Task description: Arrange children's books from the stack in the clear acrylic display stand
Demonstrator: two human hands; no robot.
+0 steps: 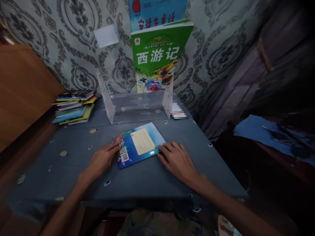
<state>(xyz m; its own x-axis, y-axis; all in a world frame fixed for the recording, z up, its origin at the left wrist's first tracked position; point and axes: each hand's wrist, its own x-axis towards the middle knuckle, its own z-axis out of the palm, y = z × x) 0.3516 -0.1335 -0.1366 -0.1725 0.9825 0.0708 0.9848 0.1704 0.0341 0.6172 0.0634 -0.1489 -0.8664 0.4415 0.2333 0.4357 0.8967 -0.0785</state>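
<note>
A blue picture book point(137, 144) lies back cover up on the table, turned at a slant, with a cream text panel and a barcode at its left end. My left hand point(104, 159) grips its left edge, fingertips on the cover. At the right edge, my right hand point(177, 160) holds the book with its fingers over the corner and the thumb along the near side. Just beyond stands a clear plastic rack point(137, 114), with a green book point(159, 42) upright at its back and a light blue book point(157, 11) behind that one.
A stack of books point(75, 108) lies at the table's back left. Grey-blue patterned cloth covers the table point(81, 164). Beside the rack's right end is a small blurred-out white item point(178, 111). A wooden cabinet point(27, 88) stands left; a curtain point(228, 82) hangs right.
</note>
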